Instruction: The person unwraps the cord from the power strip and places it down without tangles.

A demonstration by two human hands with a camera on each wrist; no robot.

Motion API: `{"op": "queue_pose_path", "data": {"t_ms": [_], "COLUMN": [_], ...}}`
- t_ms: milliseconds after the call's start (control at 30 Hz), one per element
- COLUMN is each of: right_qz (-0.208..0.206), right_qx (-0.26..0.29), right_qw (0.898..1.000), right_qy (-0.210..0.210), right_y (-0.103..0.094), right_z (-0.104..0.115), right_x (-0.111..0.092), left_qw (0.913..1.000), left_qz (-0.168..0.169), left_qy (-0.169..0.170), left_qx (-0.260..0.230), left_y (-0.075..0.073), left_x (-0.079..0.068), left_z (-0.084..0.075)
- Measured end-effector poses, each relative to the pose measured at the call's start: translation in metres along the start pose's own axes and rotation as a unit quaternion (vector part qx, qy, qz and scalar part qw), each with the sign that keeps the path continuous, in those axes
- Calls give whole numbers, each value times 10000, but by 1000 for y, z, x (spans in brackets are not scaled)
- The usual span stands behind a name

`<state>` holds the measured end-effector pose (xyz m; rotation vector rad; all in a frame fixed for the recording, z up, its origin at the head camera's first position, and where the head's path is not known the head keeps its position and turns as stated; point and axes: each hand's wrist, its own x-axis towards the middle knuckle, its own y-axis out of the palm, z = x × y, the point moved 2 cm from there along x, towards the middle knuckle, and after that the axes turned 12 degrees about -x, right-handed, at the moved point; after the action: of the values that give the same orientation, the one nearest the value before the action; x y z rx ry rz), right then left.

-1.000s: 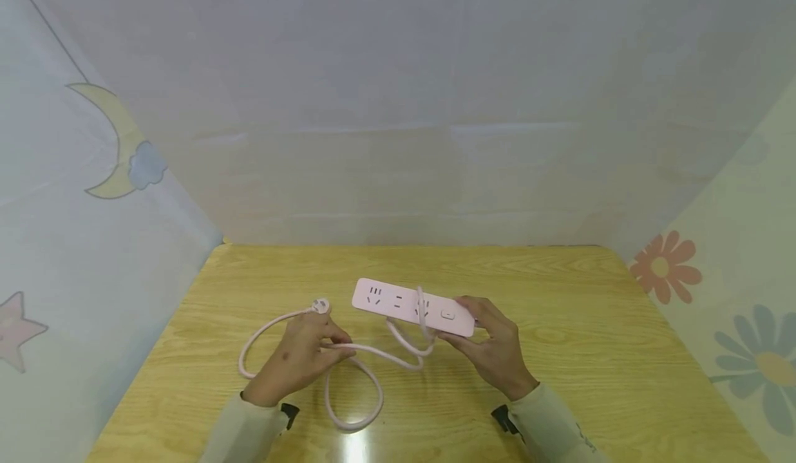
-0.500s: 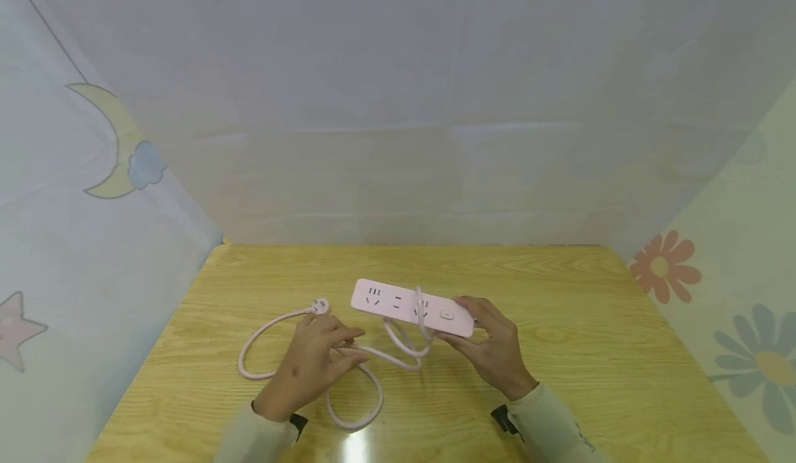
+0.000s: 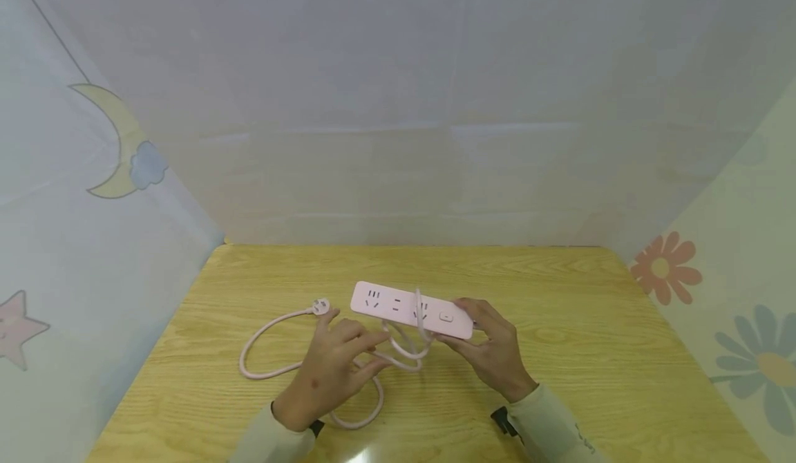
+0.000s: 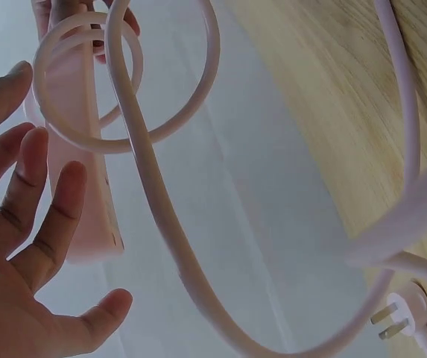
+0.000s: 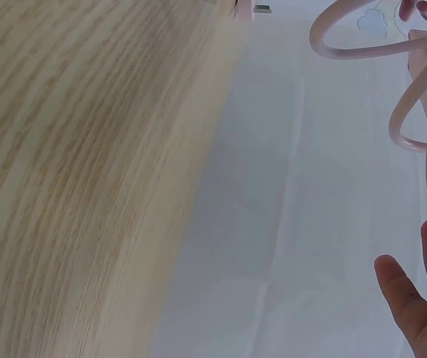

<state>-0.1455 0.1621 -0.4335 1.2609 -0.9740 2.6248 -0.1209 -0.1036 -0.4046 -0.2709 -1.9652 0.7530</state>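
A pink power strip [image 3: 407, 305], its sockets and switch facing up, is tilted above the table, gripped at its right end by my right hand [image 3: 494, 352]. The strip's pink cord [image 3: 267, 373] wraps over its body near the third socket and hangs in loops beneath it. My left hand [image 3: 338, 366] is left of those loops, fingertips close to the cord. In the left wrist view its fingers [image 4: 64, 201] are spread apart, and the looped cord passes beyond them. Left of the strip, the three-pin plug [image 3: 320, 306] lies with its pins up.
The wooden table [image 3: 560, 304] carries the rest of the cord, one curve lying on the left and a loop near the front, partly behind my left forearm. A pale cloth backdrop [image 3: 398, 138] rises along the table's back and both sides.
My left hand has let go of the cord, spread its fingers and shifted right toward the hanging loops. My right hand and the power strip have hardly moved.
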Motion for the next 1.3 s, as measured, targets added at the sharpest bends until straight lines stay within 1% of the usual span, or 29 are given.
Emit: {"op": "queue_pose_path", "data": {"t_ms": [167, 300, 467, 667, 767, 900, 1167, 1300], "right_qz": [-92, -49, -11, -134, -201, -206, -189, -202], "right_qx": [-59, -15, 27, -158, -253, -253, -36, 16], "right_qw": [9999, 10000, 10000, 9997, 9992, 9991, 9997, 9997], "right_qy": [-106, -34, 51, -136, -243, -254, -137, -170], "right_y": [2, 1, -1, 0, 0, 0, -3, -4], "right_z": [-2, -2, 0, 1, 3, 3, 3, 3], "right_x": [-1, -1, -1, -1, 0, 0, 0, 0], "left_qw": [9995, 9987, 9984, 9983, 9981, 9972, 9921, 9900], "left_qz": [204, 303, 336, 347, 369, 438, 667, 683], "left_qy": [-24, -66, -184, -321, -394, -507, -834, -953], "left_qx": [257, 395, 422, 329, 307, 340, 660, 782], "left_y": [5, 8, 11, 14, 15, 17, 16, 16], "left_x": [2, 1, -2, -7, -9, -12, -17, -17], "left_z": [-2, -2, 0, 3, 5, 10, 19, 23]}}
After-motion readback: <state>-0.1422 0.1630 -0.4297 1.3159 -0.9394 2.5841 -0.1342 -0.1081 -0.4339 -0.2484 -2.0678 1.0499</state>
